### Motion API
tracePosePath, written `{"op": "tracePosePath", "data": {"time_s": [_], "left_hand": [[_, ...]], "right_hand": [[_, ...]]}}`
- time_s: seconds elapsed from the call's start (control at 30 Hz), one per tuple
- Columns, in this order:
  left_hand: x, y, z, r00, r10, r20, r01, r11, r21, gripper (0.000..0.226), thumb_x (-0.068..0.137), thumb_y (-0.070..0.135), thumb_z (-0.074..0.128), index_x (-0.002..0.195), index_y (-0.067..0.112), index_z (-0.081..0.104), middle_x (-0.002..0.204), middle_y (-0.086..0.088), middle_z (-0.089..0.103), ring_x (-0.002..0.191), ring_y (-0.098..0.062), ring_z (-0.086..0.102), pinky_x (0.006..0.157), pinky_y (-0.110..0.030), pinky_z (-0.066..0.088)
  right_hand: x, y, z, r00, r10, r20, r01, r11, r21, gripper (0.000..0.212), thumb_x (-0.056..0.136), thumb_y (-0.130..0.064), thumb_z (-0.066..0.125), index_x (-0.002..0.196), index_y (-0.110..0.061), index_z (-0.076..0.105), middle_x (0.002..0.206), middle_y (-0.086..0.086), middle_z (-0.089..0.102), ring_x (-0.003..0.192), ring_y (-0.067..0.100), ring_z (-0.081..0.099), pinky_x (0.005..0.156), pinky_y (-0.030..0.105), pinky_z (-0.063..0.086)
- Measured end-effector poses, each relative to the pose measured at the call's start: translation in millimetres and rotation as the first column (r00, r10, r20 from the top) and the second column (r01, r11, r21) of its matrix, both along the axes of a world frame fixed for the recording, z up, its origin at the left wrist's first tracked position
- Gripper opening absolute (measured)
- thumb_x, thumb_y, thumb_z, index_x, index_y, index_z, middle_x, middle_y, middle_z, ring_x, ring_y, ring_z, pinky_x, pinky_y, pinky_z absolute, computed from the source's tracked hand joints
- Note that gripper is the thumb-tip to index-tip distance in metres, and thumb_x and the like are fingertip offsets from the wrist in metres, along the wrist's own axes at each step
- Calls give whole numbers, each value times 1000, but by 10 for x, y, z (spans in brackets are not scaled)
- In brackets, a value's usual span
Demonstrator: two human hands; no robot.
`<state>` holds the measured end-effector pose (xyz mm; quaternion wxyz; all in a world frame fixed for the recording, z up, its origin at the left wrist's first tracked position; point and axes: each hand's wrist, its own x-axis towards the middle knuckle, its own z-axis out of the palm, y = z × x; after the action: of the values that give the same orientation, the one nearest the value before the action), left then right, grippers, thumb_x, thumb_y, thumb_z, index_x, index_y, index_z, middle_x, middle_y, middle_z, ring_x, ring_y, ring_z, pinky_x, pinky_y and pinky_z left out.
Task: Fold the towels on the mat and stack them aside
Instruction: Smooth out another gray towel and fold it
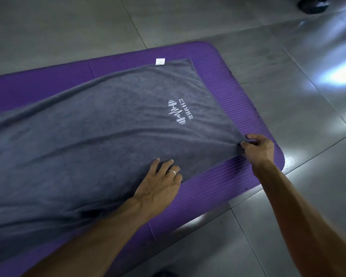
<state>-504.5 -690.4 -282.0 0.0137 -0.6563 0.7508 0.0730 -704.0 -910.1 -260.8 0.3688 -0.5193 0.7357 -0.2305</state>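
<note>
Grey floor tiles [278,80], purple mat [248,108] laid out, grey towel [98,136] spread flat across it.
Near corner of the towel is pinched between thumb and curled fingers of the right hand [257,147], fabric bunched up right at the fingertips. Left hand [160,185] is laid flat on the towel's near edge, fingers straight and slightly spread, ring [172,172] on one.

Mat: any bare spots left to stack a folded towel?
Bare mat strip runs right of the grey towel; another lies beyond its far edge, left of the white tag. Near corner is crowded: right hand pinches the towel there, left hand presses flat beside it.
</note>
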Motion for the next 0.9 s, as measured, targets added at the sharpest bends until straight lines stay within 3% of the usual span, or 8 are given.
{"op": "tracePosePath", "data": {"time_s": [0.1,0.23,0.4,0.47,0.57,0.7,0.83,0.9], "left_hand": [[-79,57,4,998,-30,-48,29,1000,-6,36,61,23,88,91,13,71,114,-6,67,117,-26,59,95,-48,49],[144,272,111,992,-82,-93,70,990,-121,31,81,39,68,102,17,69,119,-5,65,117,-23,59,97,-40,49],[891,1120,352,975,-218,-38,216,974,-63,19,83,33,54,91,20,65,106,-3,62,98,-22,58,78,-37,52],[1251,1586,446,968,-250,-25,250,968,-10,9,81,29,55,83,22,60,94,-2,59,83,-22,57,68,-36,51],[1699,2298,460,987,-149,59,148,989,28,12,79,32,56,85,22,60,94,-4,59,80,-22,56,67,-35,50],[2118,3074,243,960,207,188,-210,978,-5,43,83,43,45,108,14,65,104,-10,62,92,-30,60,78,-40,43],[2214,3312,93,901,406,154,-392,913,-111,31,89,36,46,94,14,67,97,-9,61,87,-29,58,72,-40,43],[2162,3293,59,888,436,142,-419,898,-138,27,90,29,44,87,16,67,93,-7,61,85,-27,56,72,-39,43]], "right_hand": [[-38,88,21,908,172,-383,-182,983,11,20,86,-11,60,105,-9,66,99,16,64,88,27,58,87,35,48],[202,402,97,678,335,-655,-508,857,-88,43,84,-21,60,124,-8,51,124,20,49,112,41,45,92,53,39],[1047,1177,190,362,660,-659,-921,360,-145,28,75,-25,59,99,-11,66,98,13,60,90,40,59,74,47,49],[1451,1631,220,173,742,-647,-985,133,-111,30,71,-30,53,92,-14,67,91,10,60,83,36,61,67,43,52],[2040,2338,232,7,814,-580,-991,-71,-111,26,72,-31,50,87,-17,66,89,6,59,83,30,60,67,41,53],[2569,3100,139,-79,911,-404,-976,-153,-154,22,76,-35,60,87,-16,64,90,3,57,86,25,57,75,40,51],[2771,3547,-10,-179,868,-464,-975,-220,-35,44,68,-48,74,98,-18,65,111,3,54,102,23,50,85,39,44],[2772,3636,-62,-179,816,-550,-975,-223,-13,33,68,-38,77,92,-19,66,116,3,54,103,25,53,81,40,45]]}}
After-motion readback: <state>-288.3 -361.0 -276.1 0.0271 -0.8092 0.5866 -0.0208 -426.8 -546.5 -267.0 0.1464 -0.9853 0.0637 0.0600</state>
